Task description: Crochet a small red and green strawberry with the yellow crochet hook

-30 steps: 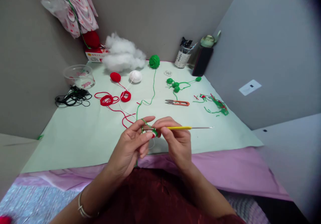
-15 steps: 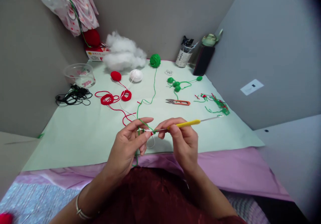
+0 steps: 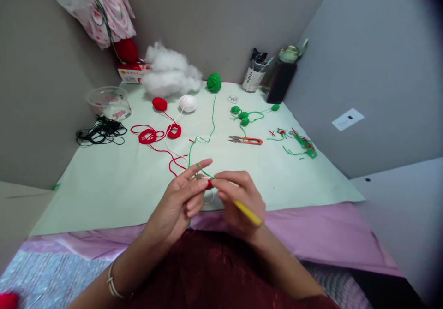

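Observation:
Between the thumb and fingers of my left hand (image 3: 182, 198) a small red and white crochet piece (image 3: 208, 184) is pinched. Green yarn (image 3: 200, 169) loops over that hand's raised index finger and runs to the piece. My right hand (image 3: 240, 198) is closed around a crochet hook with a yellow handle (image 3: 248, 212), which slants down toward me. Its thumb and index fingertips meet at the right edge of the piece. The hook's tip is hidden by the fingers. A thin white loop hangs below the piece.
Thread snips (image 3: 245, 140), green crocheted balls (image 3: 243, 115) and yarn scraps (image 3: 304, 145) lie to the right. Behind are a green yarn ball (image 3: 214, 83), white stuffing (image 3: 169, 74), a white ball (image 3: 187, 103) and red yarn (image 3: 148, 136). Black cord (image 3: 104, 131) sits left beside a plastic tub (image 3: 110, 101).
My right hand has turned and moved in against the piece. The hook's yellow handle has swung from pointing right to pointing down toward me. More red shows on the piece.

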`<act>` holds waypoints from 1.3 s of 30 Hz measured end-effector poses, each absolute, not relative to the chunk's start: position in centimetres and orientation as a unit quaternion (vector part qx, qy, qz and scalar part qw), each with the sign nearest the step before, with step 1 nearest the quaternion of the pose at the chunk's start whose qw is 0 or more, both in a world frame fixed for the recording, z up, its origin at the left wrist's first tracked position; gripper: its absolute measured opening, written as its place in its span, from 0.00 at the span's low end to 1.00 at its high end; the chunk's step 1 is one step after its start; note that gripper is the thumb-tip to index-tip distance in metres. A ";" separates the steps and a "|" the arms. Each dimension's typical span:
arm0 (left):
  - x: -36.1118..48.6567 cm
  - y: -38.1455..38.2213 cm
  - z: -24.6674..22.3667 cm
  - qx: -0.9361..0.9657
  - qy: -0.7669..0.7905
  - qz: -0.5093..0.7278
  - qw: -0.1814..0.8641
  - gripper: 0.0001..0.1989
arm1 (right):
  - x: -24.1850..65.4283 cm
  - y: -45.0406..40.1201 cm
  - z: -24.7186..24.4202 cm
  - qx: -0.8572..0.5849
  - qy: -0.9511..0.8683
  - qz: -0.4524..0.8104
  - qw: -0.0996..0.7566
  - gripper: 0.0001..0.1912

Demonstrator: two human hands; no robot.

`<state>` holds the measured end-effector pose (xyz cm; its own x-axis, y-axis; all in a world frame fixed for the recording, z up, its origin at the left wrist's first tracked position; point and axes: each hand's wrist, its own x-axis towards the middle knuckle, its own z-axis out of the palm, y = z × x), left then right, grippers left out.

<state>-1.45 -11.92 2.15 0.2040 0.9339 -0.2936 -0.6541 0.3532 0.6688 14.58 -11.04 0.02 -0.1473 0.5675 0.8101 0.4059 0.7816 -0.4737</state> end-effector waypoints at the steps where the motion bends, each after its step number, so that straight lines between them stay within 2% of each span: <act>1: -1.6 -11.8 2.3 0.195 0.338 0.531 0.752 0.23 | 14.6 -10.9 0.2 -0.330 -0.714 0.141 0.601 0.12; 4: -1.8 -11.7 2.4 0.206 0.345 0.550 0.732 0.21 | 14.5 -10.4 0.6 -0.319 -0.612 0.345 0.636 0.11; 7: -1.4 -11.9 2.3 0.239 0.355 0.547 0.719 0.20 | 14.3 -9.7 0.4 -0.291 -0.580 0.447 0.615 0.10; 21: -1.3 -12.0 2.5 0.284 0.381 0.538 0.696 0.26 | 14.7 -9.5 0.0 -0.300 -0.545 0.494 0.607 0.09; 26: -1.4 -12.1 2.5 0.285 0.373 0.538 0.700 0.24 | 14.8 -9.5 0.3 -0.285 -0.515 0.532 0.609 0.11; 31: -1.4 -12.2 2.4 0.303 0.388 0.543 0.681 0.23 | 15.2 -10.0 0.7 -0.318 -0.571 0.464 0.597 0.11; 39: -1.0 -12.3 1.4 0.371 0.444 0.569 0.584 0.24 | 15.0 -10.8 0.7 -0.287 -0.760 0.174 0.557 0.11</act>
